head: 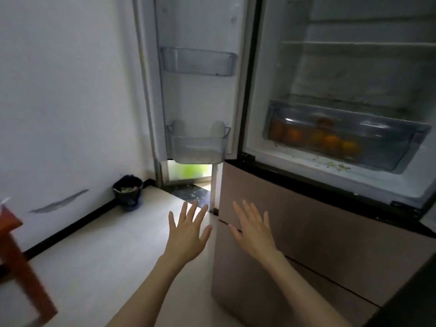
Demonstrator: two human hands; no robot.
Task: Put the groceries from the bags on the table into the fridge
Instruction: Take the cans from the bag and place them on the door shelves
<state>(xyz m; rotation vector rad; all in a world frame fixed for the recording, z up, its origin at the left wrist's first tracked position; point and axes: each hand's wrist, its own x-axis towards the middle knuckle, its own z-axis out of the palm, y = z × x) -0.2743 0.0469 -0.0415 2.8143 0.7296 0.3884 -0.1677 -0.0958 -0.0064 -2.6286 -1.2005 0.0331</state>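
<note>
The fridge (295,232) stands at the right with its upper door (198,79) swung wide open. A clear crisper drawer (387,147) inside holds several oranges (330,141). The glass shelves above it look bare. Both door bins (198,63) are bare. My left hand (188,230) and my right hand (254,228) are held out flat side by side, fingers spread, in front of the fridge's lower drawers. Neither hand holds anything. No grocery bags are in view.
A red-brown wooden table leg and corner (21,260) sit at the left edge. A dark bucket (128,190) stands on the pale tiled floor by the white wall. Bits of leaf litter lie on the fridge floor in front of the crisper.
</note>
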